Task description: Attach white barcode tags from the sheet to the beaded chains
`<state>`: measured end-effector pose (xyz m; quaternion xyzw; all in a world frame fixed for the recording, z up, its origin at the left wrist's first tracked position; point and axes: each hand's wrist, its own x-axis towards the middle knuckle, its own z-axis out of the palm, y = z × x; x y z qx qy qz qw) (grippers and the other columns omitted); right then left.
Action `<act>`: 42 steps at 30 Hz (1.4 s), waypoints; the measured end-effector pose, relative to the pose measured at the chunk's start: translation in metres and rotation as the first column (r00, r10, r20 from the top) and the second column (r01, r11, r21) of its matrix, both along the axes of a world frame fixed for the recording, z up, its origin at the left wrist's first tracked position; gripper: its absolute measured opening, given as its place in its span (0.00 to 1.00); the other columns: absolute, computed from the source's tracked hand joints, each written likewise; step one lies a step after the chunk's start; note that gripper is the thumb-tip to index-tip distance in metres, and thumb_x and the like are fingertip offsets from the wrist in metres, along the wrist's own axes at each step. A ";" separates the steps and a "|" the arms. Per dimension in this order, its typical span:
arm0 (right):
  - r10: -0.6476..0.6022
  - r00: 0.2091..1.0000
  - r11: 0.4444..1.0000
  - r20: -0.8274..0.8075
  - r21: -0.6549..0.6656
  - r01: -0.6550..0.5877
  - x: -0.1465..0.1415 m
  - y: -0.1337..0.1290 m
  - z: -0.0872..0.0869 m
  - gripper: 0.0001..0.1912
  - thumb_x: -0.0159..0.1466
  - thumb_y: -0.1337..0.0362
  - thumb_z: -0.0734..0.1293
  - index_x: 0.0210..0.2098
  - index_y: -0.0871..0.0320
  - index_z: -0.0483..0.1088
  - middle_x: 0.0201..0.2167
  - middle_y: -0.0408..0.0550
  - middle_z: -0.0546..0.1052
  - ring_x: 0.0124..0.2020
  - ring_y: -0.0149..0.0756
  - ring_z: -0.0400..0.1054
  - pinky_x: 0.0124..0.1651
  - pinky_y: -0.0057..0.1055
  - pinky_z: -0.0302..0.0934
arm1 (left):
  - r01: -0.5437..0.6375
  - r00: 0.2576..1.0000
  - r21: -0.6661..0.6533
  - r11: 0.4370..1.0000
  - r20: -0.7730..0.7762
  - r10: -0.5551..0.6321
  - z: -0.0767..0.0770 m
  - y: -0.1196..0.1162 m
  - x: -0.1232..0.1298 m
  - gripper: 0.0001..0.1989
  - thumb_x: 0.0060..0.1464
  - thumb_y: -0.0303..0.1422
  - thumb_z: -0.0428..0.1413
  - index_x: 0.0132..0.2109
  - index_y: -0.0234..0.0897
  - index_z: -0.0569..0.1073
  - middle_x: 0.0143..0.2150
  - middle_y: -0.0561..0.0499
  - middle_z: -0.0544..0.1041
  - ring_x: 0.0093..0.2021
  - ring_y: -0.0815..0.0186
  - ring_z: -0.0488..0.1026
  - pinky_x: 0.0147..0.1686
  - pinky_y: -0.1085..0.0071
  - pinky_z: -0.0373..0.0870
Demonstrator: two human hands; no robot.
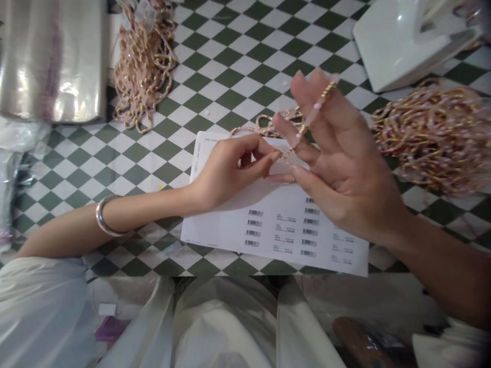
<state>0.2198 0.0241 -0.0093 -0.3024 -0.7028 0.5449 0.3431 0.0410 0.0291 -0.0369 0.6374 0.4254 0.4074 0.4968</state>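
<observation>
A thin necklace of pink and gold beads (326,97) runs across the raised fingers of my right hand (337,153). Those fingers are spread, while the thumb sits close to the necklace's thin end. My left hand (233,166) is closed in a pinch on that end, just beside the right thumb. The small fastening between the fingertips is too fine to make out. Beyond my hands, more of a beaded strand (264,122) lies on the table. Under both hands is a white sheet of barcode labels (230,230).
Bundled beaded strands (143,71) lie at the back left, beside a stack of clear plastic bags (53,61). A larger pile of strands (441,138) lies at the right, below a white angular holder (395,46). The checkered table's front edge (238,276) is near my lap.
</observation>
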 end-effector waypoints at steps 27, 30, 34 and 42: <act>0.100 0.994 0.874 -0.050 -0.474 -0.112 0.011 0.011 0.009 0.21 0.65 0.72 0.65 0.56 0.48 0.67 0.59 0.40 0.71 0.62 0.34 0.66 0.54 0.27 0.73 | 0.132 0.905 0.528 0.839 -0.410 0.116 0.033 0.030 -0.025 0.15 0.53 0.45 0.60 0.31 0.37 0.72 0.31 0.50 0.68 0.42 0.64 0.70 0.47 0.63 0.69; 0.105 0.994 0.875 -0.026 -0.473 -0.104 0.011 0.012 0.011 0.21 0.65 0.71 0.65 0.56 0.50 0.67 0.49 0.40 0.78 0.55 0.32 0.72 0.56 0.28 0.72 | 0.285 0.809 0.559 0.779 -0.576 0.117 0.034 0.025 -0.026 0.16 0.60 0.43 0.52 0.30 0.38 0.74 0.25 0.51 0.68 0.27 0.71 0.64 0.29 0.72 0.62; 0.050 0.994 0.901 -0.097 -0.426 -0.086 0.008 0.014 0.007 0.19 0.63 0.70 0.67 0.51 0.47 0.69 0.50 0.34 0.76 0.53 0.29 0.73 0.52 0.25 0.73 | 0.248 0.902 0.564 0.788 -0.432 0.025 0.025 0.021 -0.026 0.10 0.62 0.38 0.51 0.36 0.42 0.75 0.29 0.56 0.78 0.25 0.76 0.70 0.25 0.77 0.63; -0.004 0.991 0.899 -0.131 -0.434 -0.054 0.003 0.008 -0.008 0.25 0.61 0.72 0.69 0.53 0.45 0.65 0.53 0.37 0.73 0.57 0.32 0.70 0.50 0.29 0.75 | 0.233 0.933 0.182 0.955 0.237 -0.272 0.014 0.018 -0.017 0.07 0.59 0.27 0.55 0.44 0.36 0.76 0.43 0.56 0.81 0.46 0.69 0.80 0.47 0.73 0.81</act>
